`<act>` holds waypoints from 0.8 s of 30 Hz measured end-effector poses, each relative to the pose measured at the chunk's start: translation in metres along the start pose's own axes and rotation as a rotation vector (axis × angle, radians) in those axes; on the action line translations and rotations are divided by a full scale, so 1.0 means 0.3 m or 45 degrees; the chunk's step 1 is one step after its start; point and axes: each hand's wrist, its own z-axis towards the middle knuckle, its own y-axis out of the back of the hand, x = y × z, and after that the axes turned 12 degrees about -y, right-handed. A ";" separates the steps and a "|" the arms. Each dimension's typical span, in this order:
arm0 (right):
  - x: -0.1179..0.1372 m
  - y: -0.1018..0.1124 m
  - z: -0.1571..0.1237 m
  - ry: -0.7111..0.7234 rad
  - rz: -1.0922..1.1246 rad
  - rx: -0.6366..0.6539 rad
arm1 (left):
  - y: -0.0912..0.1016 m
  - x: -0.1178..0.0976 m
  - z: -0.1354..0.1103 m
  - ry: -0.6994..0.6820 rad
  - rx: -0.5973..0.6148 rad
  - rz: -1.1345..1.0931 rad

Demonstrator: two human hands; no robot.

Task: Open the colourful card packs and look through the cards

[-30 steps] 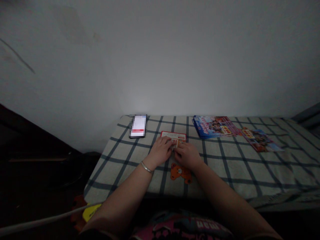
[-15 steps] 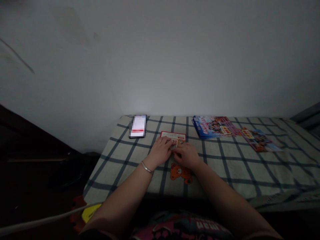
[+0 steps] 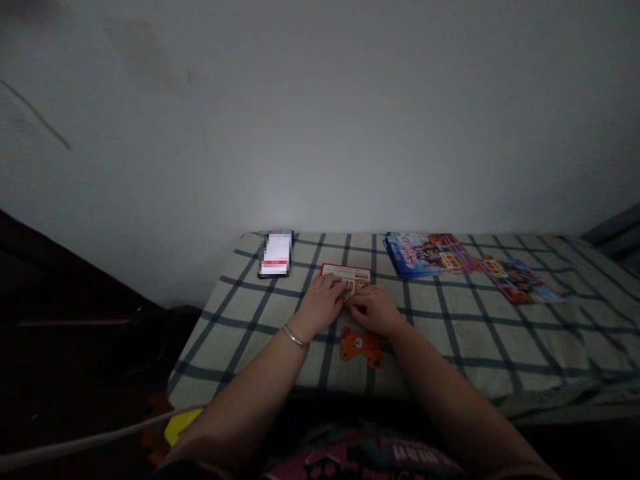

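A small printed leaflet (image 3: 345, 271) with a red border lies on the checked tablecloth in front of me. My left hand (image 3: 323, 307) rests across its left part, fingers stretched over the paper and pressing down, a silver bangle on the wrist. From the right, my right hand (image 3: 376, 311) meets it with curled fingers, thumb and fingertips at the leaflet's lower right edge. Both sets of fingertips nearly touch, and they hide the lower part of the leaflet. Just below the right hand, an orange teddy bear picture (image 3: 361, 347) shows on the cloth.
A lit phone (image 3: 276, 255) lies at the back left of the tablecloth (image 3: 450, 353). To the right are a stack of colourful flyers (image 3: 425, 255) and a separate flyer (image 3: 523, 280). A pale wall (image 3: 350, 133) rises behind the table. Something yellow (image 3: 181, 425) sits below the left edge.
My hands stay on the leaflet with only a slight shift of the fingers. Phone and flyers lie as before.
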 end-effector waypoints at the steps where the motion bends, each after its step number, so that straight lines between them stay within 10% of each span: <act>1: -0.001 -0.003 -0.001 -0.017 0.015 -0.037 | 0.001 -0.001 0.000 -0.002 -0.003 0.002; 9: -0.020 0.000 0.003 -0.199 -0.005 -0.337 | 0.007 -0.003 -0.002 -0.012 -0.024 -0.002; 24: -0.043 -0.022 0.005 -0.385 -0.090 -0.257 | 0.016 0.002 0.002 -0.064 0.002 -0.096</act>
